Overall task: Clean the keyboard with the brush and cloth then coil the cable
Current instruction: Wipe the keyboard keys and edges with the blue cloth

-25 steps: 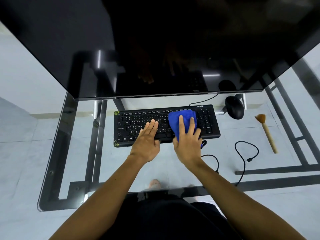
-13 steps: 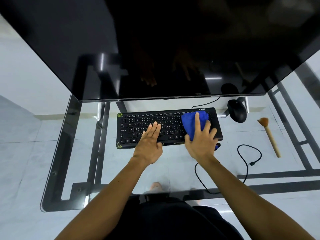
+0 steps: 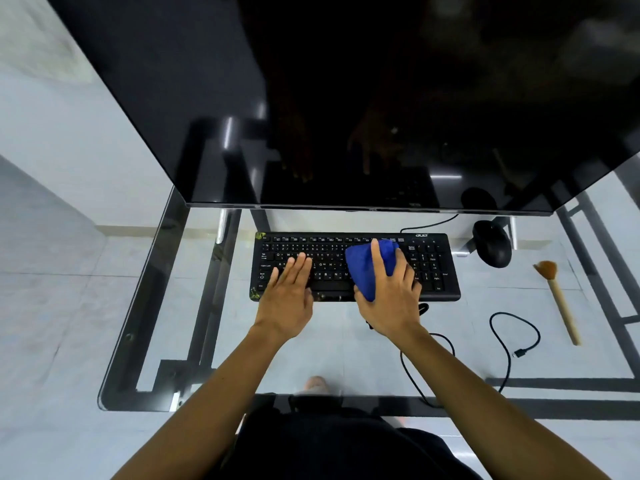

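A black keyboard (image 3: pixel 433 268) lies on the glass desk (image 3: pixel 346 344) below the monitor. My right hand (image 3: pixel 391 299) holds a bunched blue cloth (image 3: pixel 360 268) on the keys right of the middle. Its fingers lie over the cloth and its thumb hooks the cloth's lower left edge. My left hand (image 3: pixel 287 296) rests flat on the left half of the keyboard with straight fingers. A wooden-handled brush (image 3: pixel 561 303) lies on the desk to the right. A loose black cable (image 3: pixel 519 327) loops between the brush and my right forearm.
A large dark monitor (image 3: pixel 346 98) overhangs the back of the desk. A black mouse (image 3: pixel 491 242) sits right of the keyboard. The keyboard's own cord runs from its back edge toward the mouse. The desk's front edge is near my body.
My right hand slid the cloth right toward the number pad, then back left toward the keyboard's middle. My left hand stayed on the left keys.
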Available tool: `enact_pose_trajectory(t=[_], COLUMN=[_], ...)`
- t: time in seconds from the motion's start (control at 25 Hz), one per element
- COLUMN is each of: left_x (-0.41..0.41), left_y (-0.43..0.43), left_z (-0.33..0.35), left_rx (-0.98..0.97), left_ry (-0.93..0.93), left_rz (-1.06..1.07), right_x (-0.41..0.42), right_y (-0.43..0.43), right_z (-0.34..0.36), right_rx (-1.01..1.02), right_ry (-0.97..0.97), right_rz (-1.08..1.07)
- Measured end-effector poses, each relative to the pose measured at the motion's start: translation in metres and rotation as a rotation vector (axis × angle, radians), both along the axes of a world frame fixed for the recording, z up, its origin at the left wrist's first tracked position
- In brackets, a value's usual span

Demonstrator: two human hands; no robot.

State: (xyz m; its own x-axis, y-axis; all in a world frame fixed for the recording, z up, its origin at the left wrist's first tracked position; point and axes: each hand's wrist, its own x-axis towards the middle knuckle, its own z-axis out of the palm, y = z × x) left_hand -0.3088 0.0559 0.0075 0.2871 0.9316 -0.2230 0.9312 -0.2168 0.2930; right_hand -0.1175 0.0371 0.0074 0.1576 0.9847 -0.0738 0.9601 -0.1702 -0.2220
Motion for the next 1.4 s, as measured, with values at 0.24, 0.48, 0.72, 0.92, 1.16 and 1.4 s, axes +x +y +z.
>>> enact_pose_trajectory(t=[0.24,0.48,0.72,0.92,1.16,1.4], left_x=[-0.036,-0.036,-0.039,-0.04,-0.04,-0.042], left_y=[0.005,0.004,0.006,0.008,0.01,0.016], left_z=[0.001,-0.002,-0.003,0.001,0.003,0.006], left_rx=[-0.047,-0.051,-0.058,-0.091,-0.125,-0.16], left_ry=[0.01,0.052,0.099,0.046,-0.003,-0.016], left_rz=[0.153,0.176,0.172,0.172,0.184,0.18], right_x=[-0.018,-0.012,0.034,0.058,0.041,-0.011], right_y=[-0.003,-0.008,-0.013,-0.014,-0.014,0.003], right_z=[-0.005,-0.002,0.004,0.003,0.006,0.015], right_rx=[0.04,0.003,-0.039,-0.027,0.019,0.06], right_ry=[-0.089,-0.117,-0.084,0.019,0.077,0.232], right_rz=[0.02,0.316,0.183,0.058,0.204,0.38])
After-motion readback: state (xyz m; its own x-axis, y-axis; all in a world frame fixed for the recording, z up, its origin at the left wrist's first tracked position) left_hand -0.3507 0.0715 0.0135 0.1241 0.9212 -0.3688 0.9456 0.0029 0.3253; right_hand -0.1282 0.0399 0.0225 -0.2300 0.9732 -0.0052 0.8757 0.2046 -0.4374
